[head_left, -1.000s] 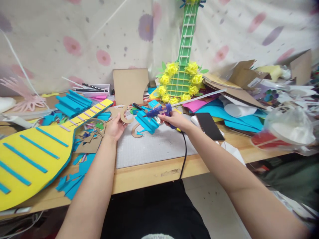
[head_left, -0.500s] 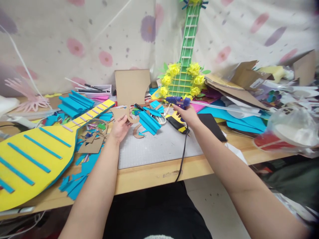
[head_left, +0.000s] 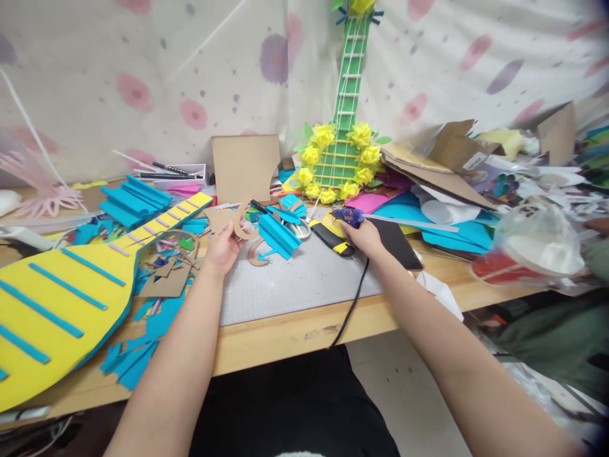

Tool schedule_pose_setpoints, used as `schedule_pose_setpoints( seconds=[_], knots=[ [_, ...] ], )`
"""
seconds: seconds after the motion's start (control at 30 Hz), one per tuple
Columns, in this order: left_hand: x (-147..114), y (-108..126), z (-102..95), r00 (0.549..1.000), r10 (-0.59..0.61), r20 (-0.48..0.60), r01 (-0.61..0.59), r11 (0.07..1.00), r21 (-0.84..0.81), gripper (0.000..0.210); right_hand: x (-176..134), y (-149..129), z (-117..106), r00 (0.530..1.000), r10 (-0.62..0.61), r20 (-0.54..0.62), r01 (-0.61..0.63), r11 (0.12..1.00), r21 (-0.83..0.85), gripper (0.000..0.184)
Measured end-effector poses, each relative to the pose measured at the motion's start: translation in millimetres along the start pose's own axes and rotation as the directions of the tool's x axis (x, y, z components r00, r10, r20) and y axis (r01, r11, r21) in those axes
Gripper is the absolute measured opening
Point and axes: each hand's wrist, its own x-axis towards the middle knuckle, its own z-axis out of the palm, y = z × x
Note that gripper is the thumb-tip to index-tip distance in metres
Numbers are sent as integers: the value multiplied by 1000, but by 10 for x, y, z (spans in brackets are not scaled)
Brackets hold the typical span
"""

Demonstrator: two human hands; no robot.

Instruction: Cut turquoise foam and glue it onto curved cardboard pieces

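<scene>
My left hand (head_left: 223, 249) pinches a curved cardboard strip (head_left: 242, 230) above the left side of the grey cutting mat (head_left: 295, 285). In my right hand (head_left: 364, 238) is a blue hot glue gun (head_left: 351, 217), with a long white glue stick (head_left: 413, 223) jutting from its back and a black cord hanging below. A yellow-and-black utility knife (head_left: 333, 241) lies just left of that hand. Between my hands are a folded blue paper piece (head_left: 278, 235), scissors (head_left: 303, 230) and another curved cardboard piece (head_left: 254, 255).
A yellow paper guitar shape (head_left: 61, 304) with blue strips lies left, beside blue paper scraps (head_left: 133, 358). A green guitar model (head_left: 342, 162) with yellow flowers stands at the back. Stacked cardboard (head_left: 442, 168) and a bagged red-and-white tub (head_left: 523, 254) are on the right.
My right hand has brought the glue gun lower and a little to the right, back toward me. The left hand still holds the cardboard strip at nearly the same place. The view has shifted slightly.
</scene>
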Motion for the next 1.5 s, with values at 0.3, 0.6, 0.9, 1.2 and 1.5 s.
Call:
schedule_pose_setpoints(
  seconds=[0.3,0.6,0.9,1.2,1.5],
  knots=[
    [124,-6,-63,955,0,-297,-24,997,-78,25,-203,69,-76,1000,-18,-3,17,988,-151,56],
    [157,-20,-94,887,213,-410,-214,976,46,20,-635,-399,-6,901,-425,86,433,874,-222,20],
    [215,51,-184,830,227,-509,-248,968,27,14,-21,-1267,478,882,-432,190,469,847,-249,36],
    [221,36,-225,793,332,-511,-274,943,187,9,-143,-1402,614,782,-591,198,584,806,97,25],
    [193,14,-209,794,383,-472,-268,918,293,22,-97,-1126,481,889,-305,342,420,841,-340,43]
  ],
)
